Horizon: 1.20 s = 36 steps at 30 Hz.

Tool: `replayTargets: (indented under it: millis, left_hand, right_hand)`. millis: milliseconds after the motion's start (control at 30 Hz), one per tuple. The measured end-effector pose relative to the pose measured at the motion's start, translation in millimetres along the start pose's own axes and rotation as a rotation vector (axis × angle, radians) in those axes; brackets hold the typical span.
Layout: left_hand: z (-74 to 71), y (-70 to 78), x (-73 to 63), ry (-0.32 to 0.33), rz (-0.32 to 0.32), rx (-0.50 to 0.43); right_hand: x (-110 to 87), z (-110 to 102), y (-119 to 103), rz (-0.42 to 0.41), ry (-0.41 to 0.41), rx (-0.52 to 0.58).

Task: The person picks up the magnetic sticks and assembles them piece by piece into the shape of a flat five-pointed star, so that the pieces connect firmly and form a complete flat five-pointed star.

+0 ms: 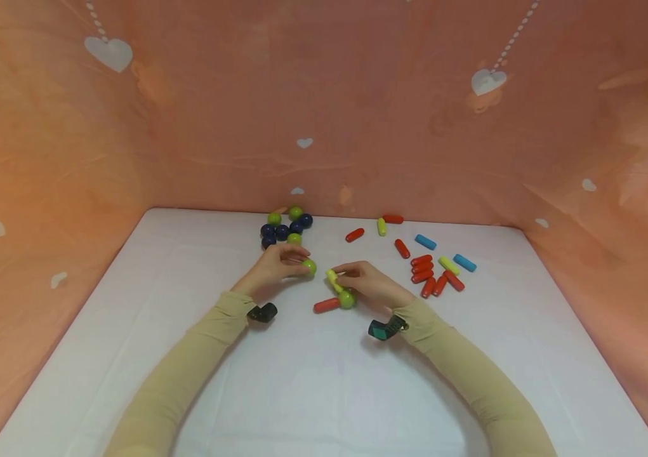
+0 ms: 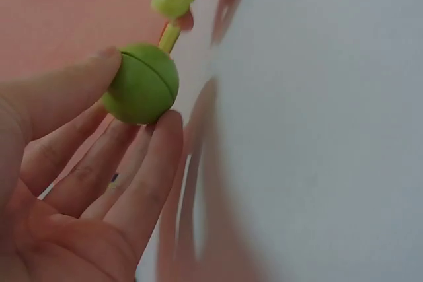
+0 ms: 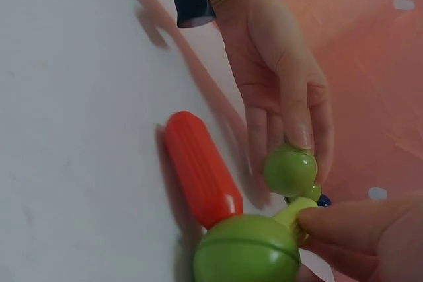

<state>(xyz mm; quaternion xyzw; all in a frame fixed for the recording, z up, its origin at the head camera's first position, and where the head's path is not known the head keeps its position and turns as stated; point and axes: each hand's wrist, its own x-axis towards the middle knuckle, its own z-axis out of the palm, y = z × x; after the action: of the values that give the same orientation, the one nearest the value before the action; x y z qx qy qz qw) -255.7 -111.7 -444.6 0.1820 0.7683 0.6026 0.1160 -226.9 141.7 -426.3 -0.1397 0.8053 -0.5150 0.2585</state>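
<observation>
My left hand (image 1: pixel 271 266) pinches a green ball (image 1: pixel 310 267) between thumb and fingertips. In the left wrist view a groove runs round this ball (image 2: pixel 142 84). Close to its right, my right hand (image 1: pixel 374 284) pinches a short yellow-green rod (image 1: pixel 332 277) between thumb and fingers. The rod's lower end meets a second green ball (image 1: pixel 347 299). From that ball a red rod (image 1: pixel 326 305) extends to the left. The right wrist view shows the red rod (image 3: pixel 201 170) with its end against the grooved green ball (image 3: pixel 248 252), and the yellow-green rod rising beside it.
Behind my left hand several dark blue balls (image 1: pixel 282 232) cluster with a few green balls (image 1: pixel 295 213). To the right lie several loose red rods (image 1: pixel 423 268), blue rods (image 1: pixel 425 242) and yellow-green rods (image 1: pixel 449 265). An orange cloth backdrop (image 1: pixel 324 95) surrounds the white table (image 1: pixel 301 393).
</observation>
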Motion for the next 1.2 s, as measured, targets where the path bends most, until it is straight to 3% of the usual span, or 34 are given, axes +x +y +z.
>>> replayTargets:
  millis: [267, 467, 667, 767, 1000, 1100, 1200]
  left_hand:
    - [10.7, -3.5, -3.9, -0.016, -0.074, -0.054]
    - [15.3, -8.1, -4.0, -0.011, -0.084, -0.176]
    - [15.2, -9.4, -2.9, -0.013, -0.070, -0.081]
    - [16.3, -9.0, -2.2, -0.018, -0.060, -0.052]
    - [21.6, -3.9, -0.7, 0.003, -0.038, -0.058]
    - [21.1, -2.7, -0.7, 0.041, -0.047, -0.033]
    - [11.9, 0.3, -3.9, 0.137, -0.051, -0.004]
  right_hand:
    - [4.5, 1.5, -3.9, -0.032, -0.037, -0.045]
    - [6.0, 1.8, -2.9, -0.022, -0.033, -0.052]
    - [8.0, 3.1, 2.0, -0.029, 0.005, -0.067]
    - [6.1, -0.5, 6.7, -0.096, -0.009, -0.104]
    - [-7.1, -6.0, 10.9, -0.348, -0.073, -0.272]
    - [-9.5, -4.4, 12.0, -0.409, -0.071, -0.355]
    - [-9.9, -1.0, 14.6, -0.407, -0.058, -0.425]
